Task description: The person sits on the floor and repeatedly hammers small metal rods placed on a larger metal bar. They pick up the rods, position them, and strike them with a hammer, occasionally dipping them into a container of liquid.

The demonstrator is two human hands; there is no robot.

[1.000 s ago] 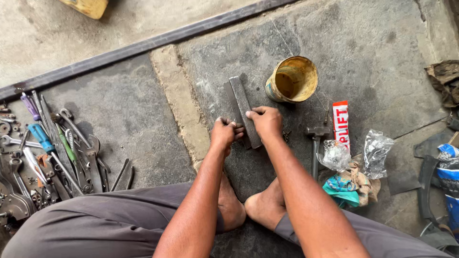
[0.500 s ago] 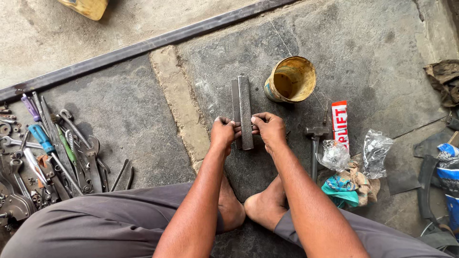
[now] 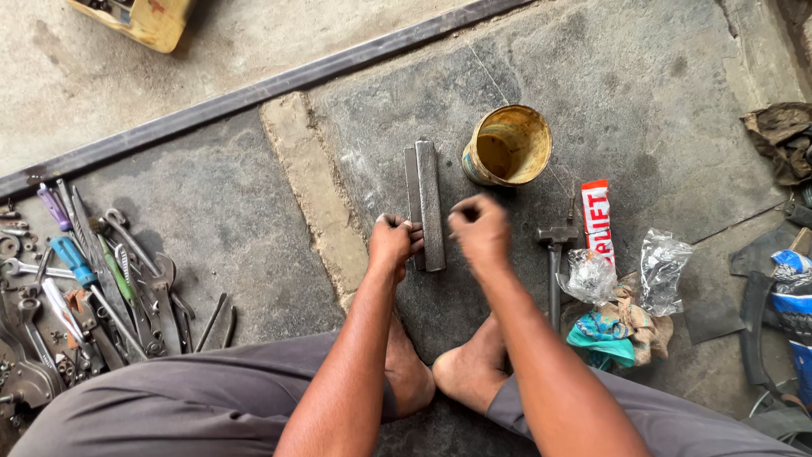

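Now, spanners [image 3: 93, 288] lie far left; the left hand [image 3: 392, 245] clenches the near end of the metal bar [image 3: 425, 203], which points straight away on the floor. Right hand [image 3: 480, 230] hovers beside it, curled, grasping nothing visible; tin [image 3: 506, 145], hammer [image 3: 554, 262] beyond.

— What's the ground like?
— A dark grey stone floor [image 3: 677, 110], rough and stained, with a pale mortar seam [image 3: 309, 195] running near to far through it.
— And farther off?
— A long dark metal strip [image 3: 254, 89] crosses at a slant; beyond it lies lighter, sandy concrete [image 3: 76, 85].
— Light?
— Soft, even daylight with faint shadows. No walls, furniture or windows show.
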